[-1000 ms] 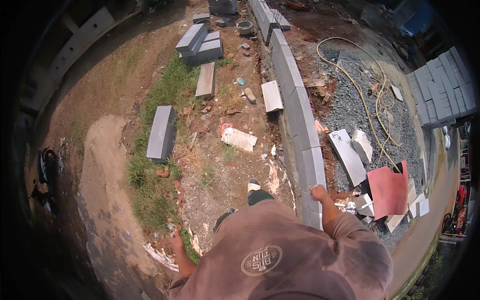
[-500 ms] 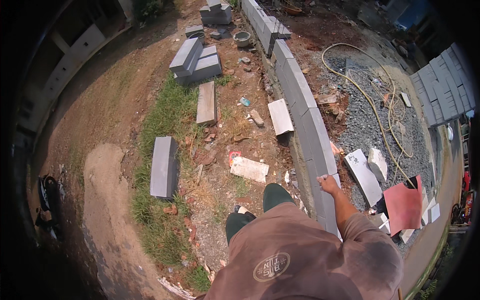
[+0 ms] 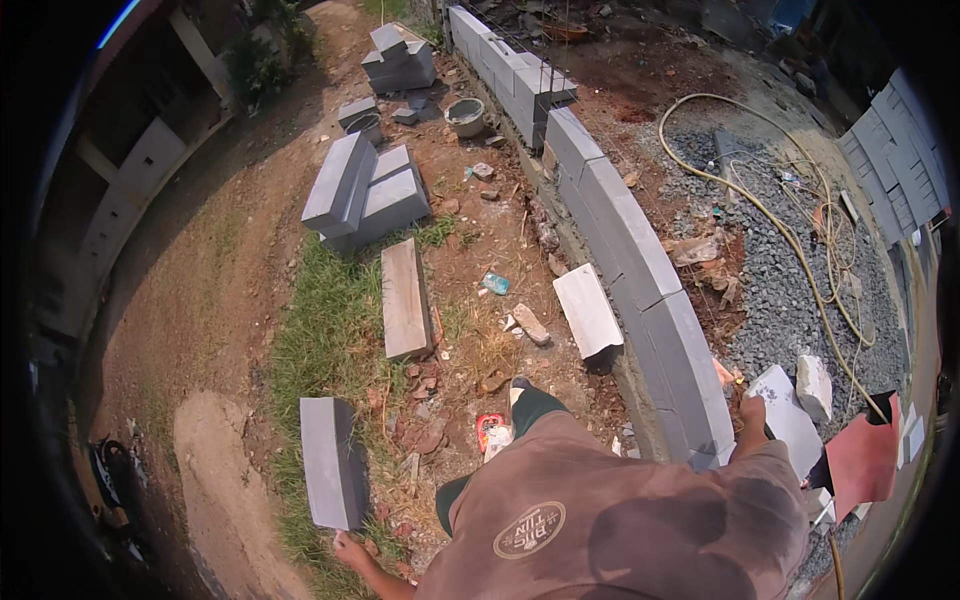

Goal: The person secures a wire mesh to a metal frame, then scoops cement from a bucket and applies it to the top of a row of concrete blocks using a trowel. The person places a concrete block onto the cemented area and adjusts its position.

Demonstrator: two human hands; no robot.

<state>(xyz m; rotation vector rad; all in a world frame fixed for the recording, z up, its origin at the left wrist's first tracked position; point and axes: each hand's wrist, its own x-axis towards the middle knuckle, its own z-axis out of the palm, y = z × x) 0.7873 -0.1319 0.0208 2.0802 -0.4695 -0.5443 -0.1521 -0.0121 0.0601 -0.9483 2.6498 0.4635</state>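
Observation:
My left hand (image 3: 352, 552) is low at the left, just below the end of a grey block (image 3: 327, 462) lying in grass; its fingers are curled, with any held item too small to make out. My right hand (image 3: 753, 412) swings at the right beside the low block wall (image 3: 640, 290); its fingers are mostly hidden. A white slab (image 3: 586, 308) leans at the wall's foot. A worn plank-like block (image 3: 405, 296) lies ahead of my feet, near a red packet (image 3: 488, 430) and broken rubble (image 3: 530, 322).
Stacked grey blocks (image 3: 365, 195) and a bucket (image 3: 464, 116) stand farther along the dirt strip. Right of the wall are gravel (image 3: 740, 310), a looped hose (image 3: 795, 235), a red sheet (image 3: 862, 465) and a block pile (image 3: 895, 150). A parked motorcycle (image 3: 115, 480) is far left.
I have walked forward along the wall; the blocks, slab and bucket now appear closer and lower in view. My left hand has swung back into sight, and my right hand has shifted rightward.

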